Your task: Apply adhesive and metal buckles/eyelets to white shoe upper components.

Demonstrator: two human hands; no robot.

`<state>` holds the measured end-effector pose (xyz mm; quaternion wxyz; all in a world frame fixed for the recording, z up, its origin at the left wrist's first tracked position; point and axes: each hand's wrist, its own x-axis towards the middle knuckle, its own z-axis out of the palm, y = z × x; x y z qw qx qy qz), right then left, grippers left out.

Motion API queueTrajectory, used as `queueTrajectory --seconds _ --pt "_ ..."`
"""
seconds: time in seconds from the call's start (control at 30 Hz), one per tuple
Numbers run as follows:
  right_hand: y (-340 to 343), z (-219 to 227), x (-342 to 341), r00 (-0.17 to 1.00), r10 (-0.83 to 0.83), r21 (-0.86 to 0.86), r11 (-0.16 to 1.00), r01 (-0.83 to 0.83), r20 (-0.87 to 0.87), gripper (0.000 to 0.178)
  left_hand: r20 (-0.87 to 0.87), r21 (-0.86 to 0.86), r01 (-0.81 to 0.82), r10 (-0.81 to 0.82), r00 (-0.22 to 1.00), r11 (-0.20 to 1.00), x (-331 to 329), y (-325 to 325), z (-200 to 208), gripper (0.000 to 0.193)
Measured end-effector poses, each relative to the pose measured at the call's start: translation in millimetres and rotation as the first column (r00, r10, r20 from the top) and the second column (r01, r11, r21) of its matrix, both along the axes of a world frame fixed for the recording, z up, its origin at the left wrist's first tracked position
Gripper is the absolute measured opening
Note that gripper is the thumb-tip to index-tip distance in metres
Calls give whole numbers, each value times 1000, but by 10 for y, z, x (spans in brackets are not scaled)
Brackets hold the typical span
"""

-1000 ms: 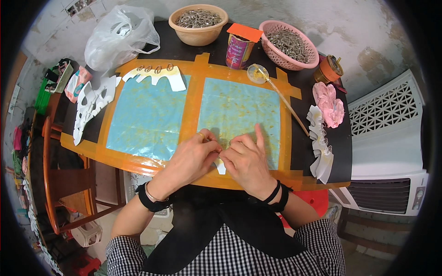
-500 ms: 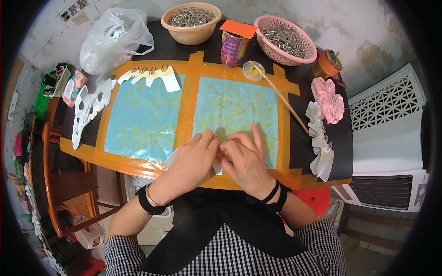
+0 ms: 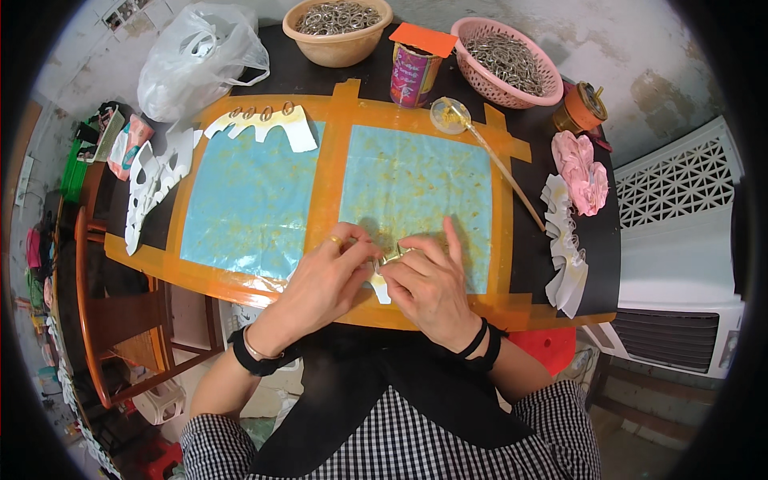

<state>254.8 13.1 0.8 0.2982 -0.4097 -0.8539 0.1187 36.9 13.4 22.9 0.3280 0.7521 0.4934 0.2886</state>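
My left hand [image 3: 332,268] and my right hand [image 3: 428,276] meet at the near edge of the right blue sheet [image 3: 416,176]. Between them lies a white cut-out strip [image 3: 383,290] with a yellow smear, mostly covered by my hands. The left thumb and fingers pinch at its upper edge. Closed fingertips of my right hand grip a small metal ring [image 3: 391,258] beside the strip, partly hidden; one right finger points up. Another white strip [image 3: 298,134] with several metal rings along its edge lies at the far left.
A beige bowl [image 3: 336,50] and pink basket [image 3: 552,94] hold metal rings. Near them stand a purple cup [image 3: 412,78] and a clear lid [image 3: 448,116] with a stick [image 3: 508,178]. White pieces [image 3: 565,256] lie right, a plastic bag [image 3: 200,64] far left.
My left fingers have drawn back slightly from the right hand, so the metal ring and the strip's yellow smear show more. The whole view has shifted slightly.
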Motion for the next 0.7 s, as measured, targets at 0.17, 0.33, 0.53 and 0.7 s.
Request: queueTrajectory --seconds 0.17,0.33,0.53,0.7 --pt "-18 -26 -15 1000 -6 15 1000 6 -15 18 -41 -5 123 -123 992 992 -67 131 -14 14" --pt "-14 -33 -16 1000 -11 40 999 12 -20 17 -113 -29 174 -176 978 984 -40 253 63 12" --pt "-34 27 4 1000 -23 -22 1000 23 9 15 -271 136 196 -154 950 971 0 114 3 26" --pt "-82 65 15 999 3 -37 999 -1 46 21 -172 260 139 -96 980 956 -80 -23 -200 39"
